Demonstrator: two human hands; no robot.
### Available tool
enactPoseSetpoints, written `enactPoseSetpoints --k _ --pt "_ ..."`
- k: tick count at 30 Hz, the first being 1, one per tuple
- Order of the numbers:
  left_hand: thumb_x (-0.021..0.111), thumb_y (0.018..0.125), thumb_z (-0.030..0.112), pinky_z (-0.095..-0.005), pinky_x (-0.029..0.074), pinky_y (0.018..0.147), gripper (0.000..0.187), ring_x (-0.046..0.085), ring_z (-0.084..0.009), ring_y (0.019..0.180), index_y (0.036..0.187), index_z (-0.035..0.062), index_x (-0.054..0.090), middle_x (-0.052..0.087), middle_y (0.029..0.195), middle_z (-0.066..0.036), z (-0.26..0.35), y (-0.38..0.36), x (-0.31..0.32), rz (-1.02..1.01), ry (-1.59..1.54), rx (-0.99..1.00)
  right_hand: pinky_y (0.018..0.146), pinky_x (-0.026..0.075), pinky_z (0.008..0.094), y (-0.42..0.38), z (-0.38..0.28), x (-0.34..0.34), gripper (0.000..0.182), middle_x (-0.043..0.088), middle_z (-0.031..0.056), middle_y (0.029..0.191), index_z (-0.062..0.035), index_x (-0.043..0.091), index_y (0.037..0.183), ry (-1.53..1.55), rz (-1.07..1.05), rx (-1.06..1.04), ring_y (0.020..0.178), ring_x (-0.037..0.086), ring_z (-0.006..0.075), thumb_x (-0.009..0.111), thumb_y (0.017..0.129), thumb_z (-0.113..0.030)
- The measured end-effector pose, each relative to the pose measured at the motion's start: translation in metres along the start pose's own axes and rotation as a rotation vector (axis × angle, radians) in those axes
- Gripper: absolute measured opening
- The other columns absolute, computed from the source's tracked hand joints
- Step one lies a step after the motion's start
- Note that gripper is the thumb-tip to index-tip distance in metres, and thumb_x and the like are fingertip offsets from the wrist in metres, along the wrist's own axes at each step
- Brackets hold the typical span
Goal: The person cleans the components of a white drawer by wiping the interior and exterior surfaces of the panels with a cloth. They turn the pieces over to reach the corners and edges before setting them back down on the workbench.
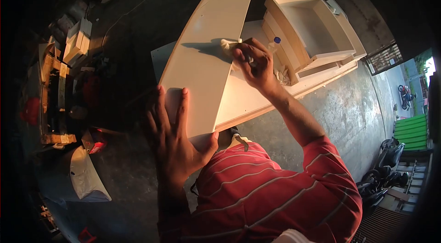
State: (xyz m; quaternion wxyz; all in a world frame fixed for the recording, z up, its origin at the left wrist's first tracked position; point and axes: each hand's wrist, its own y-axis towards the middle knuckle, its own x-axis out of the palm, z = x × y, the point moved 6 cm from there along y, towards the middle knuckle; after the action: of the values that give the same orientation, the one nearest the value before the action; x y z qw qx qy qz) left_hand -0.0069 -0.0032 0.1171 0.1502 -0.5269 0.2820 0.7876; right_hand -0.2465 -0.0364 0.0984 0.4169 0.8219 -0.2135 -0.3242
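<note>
A long pale board (209, 36) with a wooden edge lies at an angle across a larger white panel (241, 98). My left hand (177, 146) rests on the board's near end, fingers spread over its face and thumb at its right edge. Above the board's right edge, my right hand (254, 64) is closed on a bunched whitish cloth (228, 44), which casts a shadow on the surface. Just beyond that hand is a clear bottle with a blue cap (277, 40). Beside the bottle, a crumpled cloth (282, 76) lies against the drawer boxes.
Stacked wooden drawer boxes (301, 57) occupy the panel's right part. Concrete floor (321, 114) surrounds the work surface. On the left stand a wooden frame (59, 100), a red box (94, 141) and a pale curved piece (85, 176). Motorcycles (383, 165) are parked at the right.
</note>
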Motion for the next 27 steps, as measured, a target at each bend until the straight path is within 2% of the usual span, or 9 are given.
enactPoseSetpoints --k 6,9,12,15,18,22,23,26,27 --pt "0.054 0.075 0.067 -0.0639 0.021 0.109 0.094 0.030 -0.0449 0.139 0.148 0.0111 0.037 0.023 0.153 -0.028 0.007 0.001 -0.001 -0.037 0.007 -0.022 0.053 0.045 0.0317 0.003 0.015 -0.002 0.002 0.058 0.0089 0.073 -0.0016 0.064 0.084 0.032 0.028 -0.078 0.061 0.055 0.0220 0.066 0.086 -0.002" --pt "0.054 0.074 0.067 -0.0636 0.022 0.108 0.094 0.031 -0.0443 0.138 0.147 0.0105 0.038 0.024 0.153 -0.028 0.005 0.000 -0.003 -0.018 0.053 -0.009 0.057 0.044 0.0328 0.002 0.014 -0.001 0.005 0.060 0.0096 0.073 0.0001 0.064 0.088 -0.016 0.041 0.030 0.063 0.056 0.0230 0.061 0.089 -0.003" --pt "0.055 0.073 0.066 -0.0640 0.023 0.107 0.094 0.031 -0.0436 0.139 0.147 0.0100 0.038 0.025 0.153 -0.027 0.003 0.001 -0.004 -0.005 0.030 -0.015 0.057 0.047 0.0319 -0.021 -0.033 0.008 0.003 0.063 0.0091 0.076 0.0010 0.064 0.086 0.041 -0.076 -0.100 0.064 0.060 0.0233 0.064 0.087 -0.001" --pt "0.055 0.073 0.065 -0.0646 0.022 0.107 0.093 0.031 -0.0431 0.139 0.146 0.0097 0.038 0.025 0.153 -0.027 0.006 0.001 -0.004 0.002 0.033 -0.003 0.051 0.047 0.0332 -0.014 -0.029 0.005 0.010 0.058 0.0087 0.073 -0.0035 0.061 0.082 0.018 -0.035 -0.225 0.059 0.059 0.0239 0.070 0.080 0.000" --pt "0.055 0.074 0.065 -0.0651 0.022 0.108 0.093 0.030 -0.0431 0.139 0.146 0.0096 0.038 0.025 0.153 -0.026 0.008 0.001 -0.004 -0.012 0.030 -0.011 0.049 0.046 0.0328 0.001 0.011 -0.001 0.009 0.059 0.0073 0.073 -0.0037 0.063 0.086 -0.076 0.035 -0.167 0.058 0.058 0.0228 0.068 0.081 0.001" --pt "0.055 0.074 0.065 -0.0651 0.022 0.108 0.093 0.029 -0.0432 0.140 0.146 0.0097 0.038 0.025 0.153 -0.026 0.005 0.000 -0.005 -0.023 0.031 -0.017 0.049 0.047 0.0324 -0.009 -0.003 0.002 0.013 0.060 0.0078 0.074 -0.0055 0.064 0.089 -0.079 0.002 -0.106 0.057 0.057 0.0224 0.068 0.081 0.003" --pt "0.055 0.074 0.065 -0.0650 0.022 0.108 0.093 0.028 -0.0432 0.140 0.147 0.0098 0.038 0.025 0.153 -0.026 0.004 0.001 -0.005 -0.028 0.035 -0.018 0.056 0.048 0.0318 -0.017 -0.018 0.003 0.007 0.062 0.0099 0.078 0.0005 0.064 0.091 -0.049 -0.001 -0.175 0.065 0.060 0.0239 0.064 0.084 0.003" --pt "0.056 0.074 0.065 -0.0646 0.022 0.108 0.094 0.028 -0.0431 0.140 0.147 0.0100 0.037 0.024 0.153 -0.026 0.004 0.001 -0.004 -0.020 0.036 -0.005 0.054 0.048 0.0322 -0.011 -0.013 -0.004 0.006 0.063 0.0108 0.078 0.0015 0.065 0.087 -0.074 -0.065 -0.217 0.062 0.062 0.0254 0.066 0.082 0.005" --pt "0.056 0.074 0.065 -0.0646 0.022 0.108 0.094 0.028 -0.0431 0.140 0.147 0.0100 0.037 0.024 0.153 -0.026 0.004 0.000 -0.002 -0.025 0.036 -0.008 0.053 0.049 0.0342 -0.013 0.011 -0.002 0.017 0.061 0.0081 0.075 -0.0016 0.065 0.089 -0.160 -0.082 -0.207 0.061 0.061 0.0244 0.074 0.075 -0.001"
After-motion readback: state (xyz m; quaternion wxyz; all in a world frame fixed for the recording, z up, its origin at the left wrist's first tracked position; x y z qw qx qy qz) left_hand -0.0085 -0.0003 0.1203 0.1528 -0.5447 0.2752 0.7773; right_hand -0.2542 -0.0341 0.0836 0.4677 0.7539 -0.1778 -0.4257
